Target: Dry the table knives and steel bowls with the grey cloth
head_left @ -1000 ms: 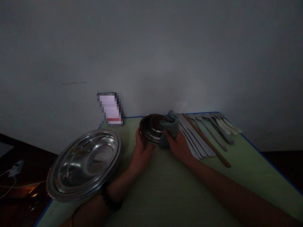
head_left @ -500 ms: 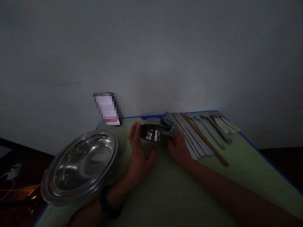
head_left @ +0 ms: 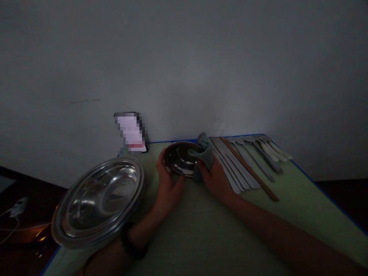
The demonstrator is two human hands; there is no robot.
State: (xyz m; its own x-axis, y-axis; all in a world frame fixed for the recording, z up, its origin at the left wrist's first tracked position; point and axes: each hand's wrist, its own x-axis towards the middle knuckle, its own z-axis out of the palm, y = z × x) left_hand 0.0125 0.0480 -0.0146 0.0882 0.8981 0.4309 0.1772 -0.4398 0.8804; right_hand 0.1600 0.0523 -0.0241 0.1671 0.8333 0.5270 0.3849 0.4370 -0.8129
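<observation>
A small shiny metal bowl is held near the table's far edge, its inside tilted toward me. My left hand grips its left rim, with the thumb at the near edge and fingers around the outer side. My right hand is closed on a grey-green cloth, folded over the bowl's right rim and reaching inside. The right fingers are partly hidden beneath the cloth and bowl.
Nested large metal basins stand at the left. Flat metal strips, perhaps knives, wooden chopsticks, and metal and white-handled utensils lie right. A phone leans against the wall. The table has blue edging.
The bowl has tipped so its inside now faces me. My left thumb has come onto its near rim, and the cloth has shifted over the right rim.
</observation>
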